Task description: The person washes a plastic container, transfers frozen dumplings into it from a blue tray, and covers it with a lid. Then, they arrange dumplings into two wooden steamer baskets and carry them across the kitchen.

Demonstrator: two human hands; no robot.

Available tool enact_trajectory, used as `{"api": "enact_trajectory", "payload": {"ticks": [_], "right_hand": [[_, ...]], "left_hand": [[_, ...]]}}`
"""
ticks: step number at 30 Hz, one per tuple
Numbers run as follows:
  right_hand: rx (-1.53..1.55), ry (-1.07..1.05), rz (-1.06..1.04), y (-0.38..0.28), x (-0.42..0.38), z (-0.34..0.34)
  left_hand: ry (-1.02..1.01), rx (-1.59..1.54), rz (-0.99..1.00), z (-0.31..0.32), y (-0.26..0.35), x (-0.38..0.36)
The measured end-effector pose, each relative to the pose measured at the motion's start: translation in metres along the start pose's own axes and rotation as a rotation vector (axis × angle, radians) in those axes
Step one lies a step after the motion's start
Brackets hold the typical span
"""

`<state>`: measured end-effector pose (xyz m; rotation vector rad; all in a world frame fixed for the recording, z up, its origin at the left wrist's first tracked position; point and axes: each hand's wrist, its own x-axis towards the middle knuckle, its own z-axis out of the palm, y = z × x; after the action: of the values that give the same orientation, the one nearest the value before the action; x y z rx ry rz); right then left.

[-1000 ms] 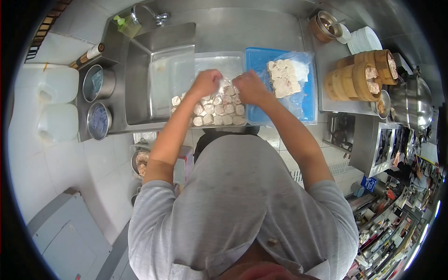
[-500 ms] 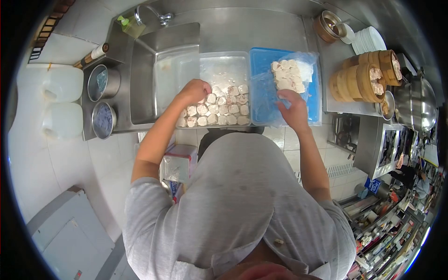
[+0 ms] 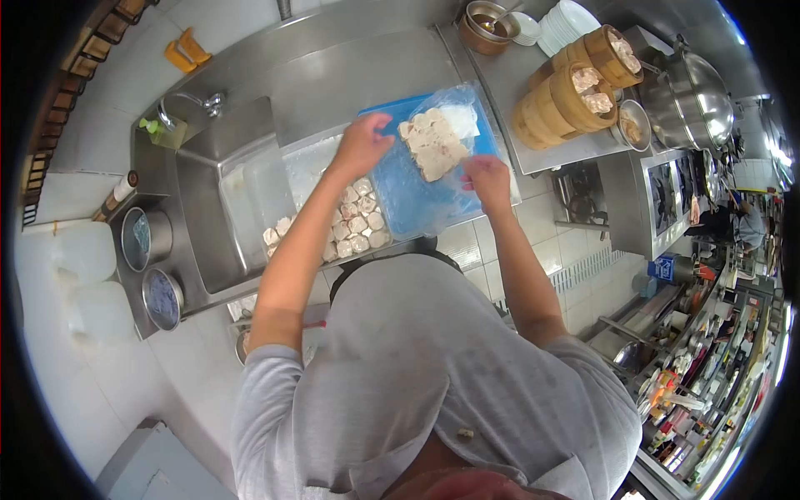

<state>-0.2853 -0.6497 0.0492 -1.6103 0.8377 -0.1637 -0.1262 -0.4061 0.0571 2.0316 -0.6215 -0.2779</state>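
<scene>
My left hand (image 3: pixel 364 143) is over the left edge of a blue board (image 3: pixel 392 196), its thumb and fingers apart and nothing visible in them. On the board, clear plastic film (image 3: pixel 433 208) lies under a block of pale food pieces (image 3: pixel 433 143) stuck together, with white sheets (image 3: pixel 460 122) behind it. At the block's lower right, my right hand (image 3: pixel 487 179) has its fingers curled in; whatever is between them is hidden. To the left, a clear plastic tray (image 3: pixel 304 162) holds rows of pale, round dumplings (image 3: pixel 358 221), partly covered by my left forearm.
A steel sink (image 3: pixel 221 208) with a tap (image 3: pixel 212 104) lies left of the tray. Metal bowls (image 3: pixel 162 297) stand at the far left. On the right are bamboo steamers (image 3: pixel 550 108) with filled dumplings, stacked plates (image 3: pixel 567 25) and a large steel pot (image 3: pixel 700 96).
My left hand has left the dumpling tray and moved right to the blue board. My right hand's fingers have curled in beside the block. The head view has turned and shifted.
</scene>
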Motion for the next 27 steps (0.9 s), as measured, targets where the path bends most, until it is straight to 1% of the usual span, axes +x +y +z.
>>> {"api": "enact_trajectory", "payload": {"ticks": [1,3,5,7,8,10,11,13,14,15,17,18,21,24,27], "right_hand": [[0.037,-0.057,0.062,0.001,0.004,0.001],[0.113,-0.168,0.181,0.007,0.013,0.003],[0.125,-0.157,0.209,-0.001,0.014,0.005],[0.110,-0.155,0.206,-0.002,0.019,0.006],[0.085,-0.160,0.190,0.001,0.026,0.008],[0.072,-0.160,0.144,0.013,0.037,0.011],[0.080,-0.156,0.112,0.019,0.044,0.013],[0.100,-0.146,0.041,0.011,0.040,0.017],[0.111,-0.138,0.005,0.009,0.035,0.016],[0.119,-0.129,-0.031,0.004,0.029,0.015],[0.215,-0.183,-0.062,0.003,0.027,0.016],[0.261,-0.211,-0.079,0.001,0.025,0.016],[0.225,-0.241,-0.079,-0.007,0.021,0.017],[0.337,-0.266,-0.156,-0.010,0.023,0.019],[0.087,-0.288,-0.273,-0.012,0.035,0.016]], "left_hand": [[0.006,0.059,0.045,0.012,0.003,0.019],[-0.078,0.087,0.003,0.039,-0.004,0.053],[-0.171,0.151,-0.047,0.059,-0.020,0.073],[-0.278,0.254,-0.096,0.065,-0.019,0.084],[-0.331,0.156,-0.221,0.064,-0.021,0.087],[-0.434,-0.043,-0.473,0.052,-0.007,0.079],[-0.485,-0.093,-0.514,0.048,-0.005,0.075],[-0.583,-0.195,-0.603,0.040,-0.003,0.065],[-0.559,-0.350,-0.625,0.039,-0.002,0.056],[-0.531,-0.416,-0.593,0.041,0.002,0.047],[-0.471,-0.548,-0.526,0.045,0.011,0.035],[-0.465,-0.545,-0.513,0.046,0.011,0.034],[-0.448,-0.669,-0.546,0.043,0.011,0.024],[-0.397,-0.664,-0.340,0.049,0.013,0.018],[-0.336,-0.322,-0.276,0.049,0.016,0.026]]}}
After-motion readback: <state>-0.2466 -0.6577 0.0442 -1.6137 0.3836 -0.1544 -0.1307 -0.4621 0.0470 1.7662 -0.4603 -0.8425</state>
